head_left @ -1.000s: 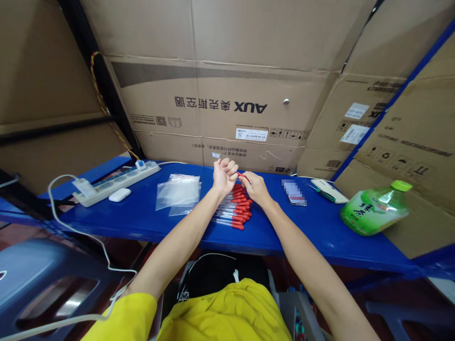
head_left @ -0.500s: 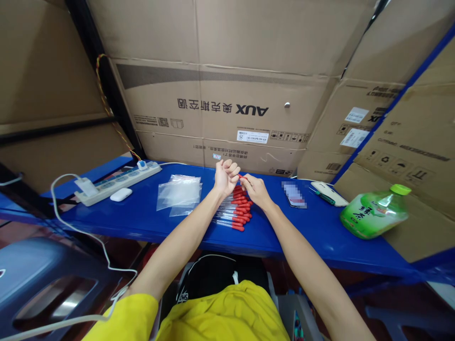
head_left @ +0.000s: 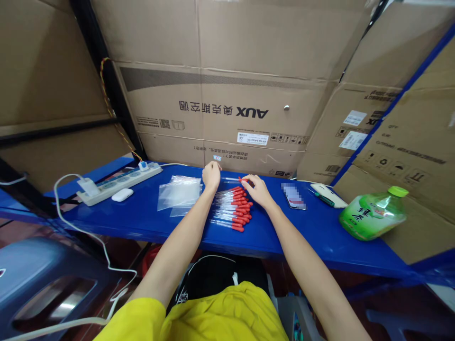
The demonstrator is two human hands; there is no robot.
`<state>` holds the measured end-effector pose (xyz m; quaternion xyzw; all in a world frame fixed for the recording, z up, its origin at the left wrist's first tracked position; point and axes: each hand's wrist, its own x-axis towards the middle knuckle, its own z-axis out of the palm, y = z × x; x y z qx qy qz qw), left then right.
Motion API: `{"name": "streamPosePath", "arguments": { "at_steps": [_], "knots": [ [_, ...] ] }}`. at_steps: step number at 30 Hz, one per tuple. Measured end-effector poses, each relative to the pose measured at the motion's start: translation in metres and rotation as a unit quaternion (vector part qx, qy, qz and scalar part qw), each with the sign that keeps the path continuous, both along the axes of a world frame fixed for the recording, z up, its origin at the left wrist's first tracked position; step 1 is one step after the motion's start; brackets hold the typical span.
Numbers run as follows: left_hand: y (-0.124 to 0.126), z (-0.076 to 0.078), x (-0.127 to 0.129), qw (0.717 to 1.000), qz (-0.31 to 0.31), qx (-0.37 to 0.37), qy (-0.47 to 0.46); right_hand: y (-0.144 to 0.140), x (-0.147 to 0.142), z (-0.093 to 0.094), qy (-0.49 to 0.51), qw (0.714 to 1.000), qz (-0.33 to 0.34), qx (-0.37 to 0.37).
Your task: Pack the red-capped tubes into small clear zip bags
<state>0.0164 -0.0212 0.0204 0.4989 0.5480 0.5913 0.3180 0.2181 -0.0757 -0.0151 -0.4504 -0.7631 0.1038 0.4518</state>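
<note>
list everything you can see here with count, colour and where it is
clear plastic tubes with red caps: a dozen or so, in a row on the blue shelf, between the hands
blue metal shelf: one, across the middle
clear plastic bags: a small stack, left of the tubes
white power strip: one, far left, cable trailing down
white earbud case: one, beside the strip
phone: one, blurred, right of the tubes
green plastic bottle: one, lying at right
brown cardboard boxes: several, behind
left hand: on the far tube
right hand: fingers on the tubes' red caps
</note>
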Motion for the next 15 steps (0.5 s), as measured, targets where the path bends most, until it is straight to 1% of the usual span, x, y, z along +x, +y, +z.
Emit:
{"name": "streamPosePath", "arguments": {
  "at_steps": [1,2,3,5,8,12,15],
  "knots": [
    [0.002,-0.003,-0.004,0.996,0.027,-0.007,0.089,0.001,-0.001,-0.001,-0.008,1.000,0.013,-0.002],
    [0.003,-0.005,-0.007,0.987,0.036,-0.014,0.154,0.001,-0.002,-0.002,-0.014,1.000,0.025,-0.005],
    [0.004,-0.008,-0.008,0.978,0.036,-0.015,0.205,0.002,-0.003,-0.003,-0.020,0.999,0.034,-0.009],
    [0.005,-0.013,-0.008,0.961,0.017,-0.009,0.277,0.002,-0.005,-0.006,-0.033,0.998,0.047,-0.016],
    [0.009,-0.021,-0.005,0.937,-0.045,0.028,0.346,0.001,-0.005,-0.009,-0.053,0.997,0.057,-0.024],
    [0.015,-0.030,-0.003,0.901,-0.144,0.089,0.401,0.003,-0.004,-0.010,-0.044,0.997,0.053,-0.029],
    [0.016,-0.033,-0.004,0.870,-0.187,0.085,0.448,0.007,-0.001,-0.010,-0.017,0.999,0.024,-0.019]
  ]
}}
